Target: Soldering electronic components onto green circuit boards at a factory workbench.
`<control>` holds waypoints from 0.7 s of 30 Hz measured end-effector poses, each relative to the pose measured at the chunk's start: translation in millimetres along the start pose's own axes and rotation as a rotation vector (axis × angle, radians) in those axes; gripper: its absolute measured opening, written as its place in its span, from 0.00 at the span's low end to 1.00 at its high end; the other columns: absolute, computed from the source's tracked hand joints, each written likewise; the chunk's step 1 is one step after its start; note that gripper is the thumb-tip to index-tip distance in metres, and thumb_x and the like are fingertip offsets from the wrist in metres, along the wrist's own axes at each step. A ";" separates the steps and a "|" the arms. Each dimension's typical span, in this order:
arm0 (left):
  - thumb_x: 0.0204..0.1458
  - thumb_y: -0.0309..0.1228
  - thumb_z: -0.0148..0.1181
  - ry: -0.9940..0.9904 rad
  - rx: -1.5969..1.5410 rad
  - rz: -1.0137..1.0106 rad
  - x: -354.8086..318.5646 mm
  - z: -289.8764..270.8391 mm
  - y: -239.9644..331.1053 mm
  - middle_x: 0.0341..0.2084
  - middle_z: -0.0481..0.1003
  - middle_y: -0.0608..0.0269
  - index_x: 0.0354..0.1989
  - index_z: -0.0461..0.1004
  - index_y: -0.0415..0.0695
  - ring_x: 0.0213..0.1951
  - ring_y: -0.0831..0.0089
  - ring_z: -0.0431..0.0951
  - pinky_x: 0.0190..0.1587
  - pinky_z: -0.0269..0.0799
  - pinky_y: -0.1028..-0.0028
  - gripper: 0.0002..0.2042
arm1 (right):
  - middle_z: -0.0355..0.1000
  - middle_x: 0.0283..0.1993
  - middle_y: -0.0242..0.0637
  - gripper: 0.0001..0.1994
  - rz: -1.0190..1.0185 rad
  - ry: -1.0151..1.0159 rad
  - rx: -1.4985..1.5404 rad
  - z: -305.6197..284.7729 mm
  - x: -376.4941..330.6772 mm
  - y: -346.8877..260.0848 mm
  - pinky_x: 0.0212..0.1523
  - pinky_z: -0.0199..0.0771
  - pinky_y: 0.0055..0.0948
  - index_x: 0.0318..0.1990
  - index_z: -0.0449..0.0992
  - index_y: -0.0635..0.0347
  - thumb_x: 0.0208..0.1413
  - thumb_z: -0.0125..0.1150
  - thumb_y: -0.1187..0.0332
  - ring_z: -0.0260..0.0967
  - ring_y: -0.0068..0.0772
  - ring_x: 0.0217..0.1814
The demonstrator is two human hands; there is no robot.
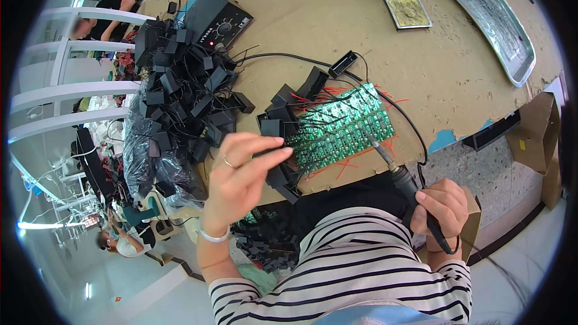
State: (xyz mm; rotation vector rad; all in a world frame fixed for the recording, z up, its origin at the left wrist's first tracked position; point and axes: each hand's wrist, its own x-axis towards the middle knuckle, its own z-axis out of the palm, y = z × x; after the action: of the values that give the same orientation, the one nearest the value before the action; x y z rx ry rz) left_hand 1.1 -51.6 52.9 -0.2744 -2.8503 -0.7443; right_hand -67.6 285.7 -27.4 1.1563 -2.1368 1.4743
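A green circuit board panel [343, 126] lies near the table's front edge, with red and black wires around and across it. My right hand [442, 207] grips a soldering iron [404, 179] by its black handle; the metal tip points at the board's lower right part. At the board's left edge is my left hand [238, 171], fingers stretched out and their tips apart. No held thing shows between them. Close by these fingertips stand several small black plastic cases [282, 114], wired toward the board.
A black soldering station [218, 21] with a lit red light sits at the back left. Beside it is a heap of black cases [180, 90] on plastic. A tip-cleaning tray [409, 12] and metal tray [490, 18] lie at the far right. The iron's cord [415, 129] loops past the board.
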 end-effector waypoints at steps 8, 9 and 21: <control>0.43 0.25 0.65 -0.110 0.281 0.324 3.4 16.5 11.9 0.48 0.79 0.65 0.47 0.83 0.46 0.45 0.66 0.77 0.44 0.74 0.69 0.19 | 0.76 0.29 0.33 0.14 -0.025 -0.030 0.000 4.2 2.8 -7.6 0.24 0.72 0.28 0.41 0.79 0.62 0.44 0.66 0.80 0.74 0.32 0.24; 0.43 0.25 0.66 -0.136 0.290 0.387 4.0 22.5 12.6 0.49 0.79 0.66 0.47 0.83 0.45 0.47 0.67 0.78 0.45 0.74 0.69 0.19 | 0.76 0.29 0.33 0.14 -0.023 -0.021 -0.002 4.4 2.6 -8.0 0.24 0.72 0.27 0.41 0.79 0.62 0.44 0.66 0.80 0.74 0.32 0.24; 0.45 0.22 0.68 -0.171 0.026 0.344 24.2 31.5 -12.4 0.43 0.83 0.62 0.43 0.84 0.44 0.50 0.63 0.82 0.48 0.76 0.62 0.15 | 0.76 0.28 0.33 0.15 -0.009 -0.010 -0.016 0.0 0.1 -8.3 0.24 0.72 0.27 0.41 0.79 0.62 0.42 0.66 0.81 0.74 0.32 0.24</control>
State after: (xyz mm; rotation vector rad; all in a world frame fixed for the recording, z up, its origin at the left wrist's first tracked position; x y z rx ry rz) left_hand -29.2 -43.4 25.5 -0.8349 -2.8493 -0.6384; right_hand -61.4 284.5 -22.0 1.1686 -2.1427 1.4479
